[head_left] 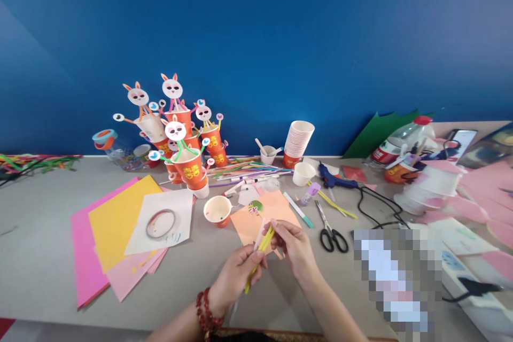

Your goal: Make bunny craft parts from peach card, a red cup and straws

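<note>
My left hand [237, 273], with a red bead bracelet at the wrist, is closed around some folded yellow pipe cleaners [265, 241] and a thin pale stick [259, 233]. At the upper end of the yellow bundle, my right hand [294, 247] pinches it between thumb and fingertips. Both hands are above the near edge of an orange paper sheet [282, 204]. A paper cup [218, 211] stands left of the sheet. Black-handled scissors [332, 235] lie to the right of my right hand. Close by are a purple-capped glue stick [310, 194] and a teal-ended marker [298, 209].
Rabbit-faced figures on red cups [190, 171] stand at back left. Coloured paper sheets [86, 240] with a tape roll [160, 223] lie left. A cup stack [298, 141] stands behind. A blue glue gun [334, 179] trails its black cord rightward near a bottle [395, 144].
</note>
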{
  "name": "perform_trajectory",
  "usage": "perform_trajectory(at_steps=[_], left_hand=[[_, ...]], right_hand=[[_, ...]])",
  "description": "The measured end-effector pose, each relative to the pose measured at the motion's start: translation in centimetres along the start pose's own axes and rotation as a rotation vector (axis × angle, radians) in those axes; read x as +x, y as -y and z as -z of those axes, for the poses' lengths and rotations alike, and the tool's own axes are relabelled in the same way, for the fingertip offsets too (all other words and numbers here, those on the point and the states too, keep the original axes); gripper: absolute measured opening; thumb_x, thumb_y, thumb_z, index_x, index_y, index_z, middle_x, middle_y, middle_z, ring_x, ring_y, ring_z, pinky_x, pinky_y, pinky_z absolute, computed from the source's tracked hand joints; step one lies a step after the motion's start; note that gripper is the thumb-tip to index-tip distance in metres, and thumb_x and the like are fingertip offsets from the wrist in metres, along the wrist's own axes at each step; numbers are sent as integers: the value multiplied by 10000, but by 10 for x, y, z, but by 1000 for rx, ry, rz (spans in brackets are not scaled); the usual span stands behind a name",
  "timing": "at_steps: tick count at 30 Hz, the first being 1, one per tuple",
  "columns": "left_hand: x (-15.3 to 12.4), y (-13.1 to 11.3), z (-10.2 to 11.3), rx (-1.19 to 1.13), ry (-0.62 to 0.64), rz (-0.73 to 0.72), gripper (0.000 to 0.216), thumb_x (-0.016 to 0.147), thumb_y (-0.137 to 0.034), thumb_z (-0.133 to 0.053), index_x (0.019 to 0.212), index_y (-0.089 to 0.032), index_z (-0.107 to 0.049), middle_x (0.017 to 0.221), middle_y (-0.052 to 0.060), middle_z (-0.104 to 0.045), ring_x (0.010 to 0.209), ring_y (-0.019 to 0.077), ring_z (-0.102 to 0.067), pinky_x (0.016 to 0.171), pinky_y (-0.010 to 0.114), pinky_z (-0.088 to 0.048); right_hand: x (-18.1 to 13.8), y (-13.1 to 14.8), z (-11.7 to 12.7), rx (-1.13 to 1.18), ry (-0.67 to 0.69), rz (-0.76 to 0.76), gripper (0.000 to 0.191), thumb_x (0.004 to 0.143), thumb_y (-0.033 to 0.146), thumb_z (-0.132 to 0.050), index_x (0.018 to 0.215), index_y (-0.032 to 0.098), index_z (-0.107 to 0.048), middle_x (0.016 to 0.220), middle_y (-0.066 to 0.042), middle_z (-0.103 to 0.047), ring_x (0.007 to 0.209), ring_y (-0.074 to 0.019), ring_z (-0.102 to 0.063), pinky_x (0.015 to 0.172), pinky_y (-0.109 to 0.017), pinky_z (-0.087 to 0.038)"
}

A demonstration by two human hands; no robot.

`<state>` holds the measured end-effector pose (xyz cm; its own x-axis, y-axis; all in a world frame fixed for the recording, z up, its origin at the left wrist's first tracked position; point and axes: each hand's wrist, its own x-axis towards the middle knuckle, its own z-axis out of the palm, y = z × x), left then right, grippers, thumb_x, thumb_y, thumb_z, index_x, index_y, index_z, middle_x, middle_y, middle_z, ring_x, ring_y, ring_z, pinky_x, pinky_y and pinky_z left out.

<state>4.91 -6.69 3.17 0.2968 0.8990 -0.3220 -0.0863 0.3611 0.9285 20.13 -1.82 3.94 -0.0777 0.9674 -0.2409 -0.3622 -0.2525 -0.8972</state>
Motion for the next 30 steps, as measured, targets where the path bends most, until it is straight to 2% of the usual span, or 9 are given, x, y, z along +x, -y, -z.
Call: perform_trajectory(at_steps=[4,7,10,13,19,25,30], left_hand=[[-2,-16,5,-31,87,40,545,855,-651,-497,841,-129,-652,478,-53,-474,397,64,-315,429,216,-234],[-1,-25,7,-65,133,89,568,878,-634,-464,884,-112,-687,512,-16,-555,384,60,-302,410,221,-191],[1,-28,8,-91,178,102,497,855,-578,-555,911,-104,-692,537,-6,-585,383,50,-299,402,221,-153],[2,-25,7,-109,199,126,448,816,-549,-627,860,-106,-675,529,-15,-579,365,39,-294,391,222,-133],[3,-21,7,-38,233,98,405,848,-535,-595,828,-131,-606,573,17,-663,360,39,-272,379,217,-144],[1,-16,5,-39,250,84,389,881,-554,-525,856,-165,-528,466,-44,-570,328,47,-220,359,219,-113],[-2,-11,3,-53,237,41,410,890,-588,-499,890,-178,-489,505,-89,-459,361,45,-228,364,206,-148]], right_hand=[[3,11,1,-95,77,-5,356,698,488,-798,680,133,-775,595,-34,-657,474,-82,-495,454,-189,-411],[6,17,1,-95,135,-37,370,682,495,-808,673,127,-772,548,-27,-637,459,-85,-499,444,-190,-414],[9,16,1,-52,106,-41,349,668,485,-819,645,143,-755,501,1,-600,437,-76,-484,424,-180,-403],[11,15,1,-17,54,-35,335,646,477,-834,635,153,-748,489,17,-582,427,-66,-475,413,-170,-401],[14,18,2,28,15,-55,353,588,475,-861,647,139,-767,565,-24,-661,424,-63,-497,407,-173,-413],[19,20,1,53,0,-52,321,597,444,-859,651,140,-771,478,2,-606,402,-56,-481,390,-157,-391],[20,23,-2,56,1,-45,320,577,440,-864,629,140,-767,556,-21,-655,425,-58,-476,387,-167,-403]])
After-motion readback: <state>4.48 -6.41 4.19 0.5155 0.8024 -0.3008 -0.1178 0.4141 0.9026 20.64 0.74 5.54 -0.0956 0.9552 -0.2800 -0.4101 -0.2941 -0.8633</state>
